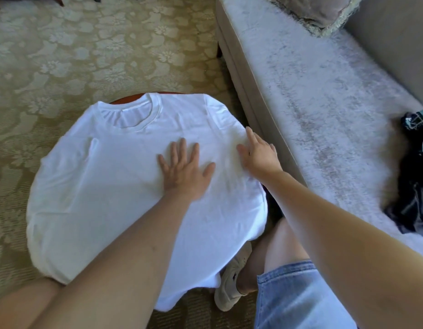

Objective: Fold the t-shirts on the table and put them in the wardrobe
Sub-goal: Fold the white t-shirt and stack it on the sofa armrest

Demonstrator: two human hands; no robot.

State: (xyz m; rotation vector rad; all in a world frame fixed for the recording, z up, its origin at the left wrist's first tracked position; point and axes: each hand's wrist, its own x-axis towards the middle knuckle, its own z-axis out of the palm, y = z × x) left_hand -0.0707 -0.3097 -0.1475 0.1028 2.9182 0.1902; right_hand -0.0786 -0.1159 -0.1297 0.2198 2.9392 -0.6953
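A white t-shirt [106,176] lies spread flat, collar away from me, over a small round wooden table [125,99] that shows only as a thin brown rim at the far edge. My left hand [184,169] presses flat on the middle of the shirt with fingers straight. Near the shirt's right edge, my right hand [259,155] rests on the cloth with fingers extended. The shirt's sleeves and hem droop over the table's sides.
A grey sofa [324,96] runs along the right, close to the table, with a dark crumpled garment [414,186] on its seat and a cushion [315,10] at the back. Patterned carpet [87,48] covers the floor. My knee and shoe [232,281] sit by the table.
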